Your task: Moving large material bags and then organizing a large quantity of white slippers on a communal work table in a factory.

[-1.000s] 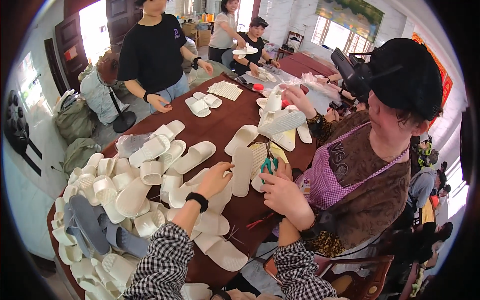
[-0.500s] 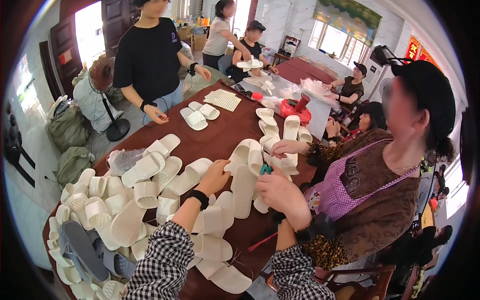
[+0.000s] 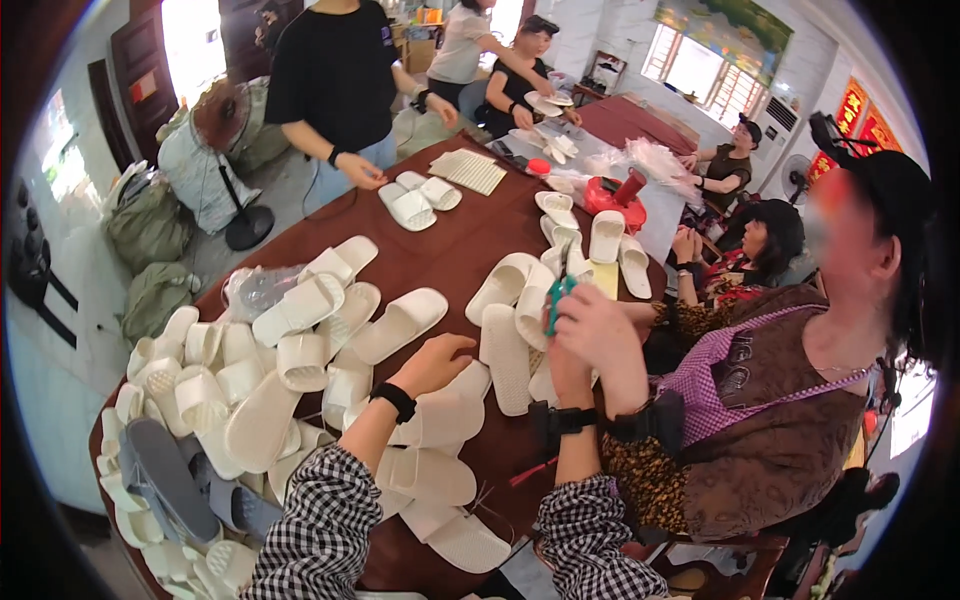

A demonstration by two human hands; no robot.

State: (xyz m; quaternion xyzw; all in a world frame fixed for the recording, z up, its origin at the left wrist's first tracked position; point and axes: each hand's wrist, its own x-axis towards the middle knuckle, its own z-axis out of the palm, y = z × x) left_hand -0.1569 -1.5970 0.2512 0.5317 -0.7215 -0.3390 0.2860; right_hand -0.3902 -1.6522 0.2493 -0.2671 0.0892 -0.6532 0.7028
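A small teal tool (image 3: pixel 556 300) sits clenched in the right hand (image 3: pixel 590 325), raised above the brown table (image 3: pixel 450 240) near its right side, just over a cluster of white slippers. The left hand (image 3: pixel 435 362) rests with loose, curled fingers on a white slipper (image 3: pixel 440 415) lying flat near the table's middle; whether it actually grasps it I cannot tell. A big heap of white slippers (image 3: pixel 230 370) fills the table's left end, with grey slippers (image 3: pixel 170 480) at its near edge. A seated person in a brown vest (image 3: pixel 770 420) is just to the right.
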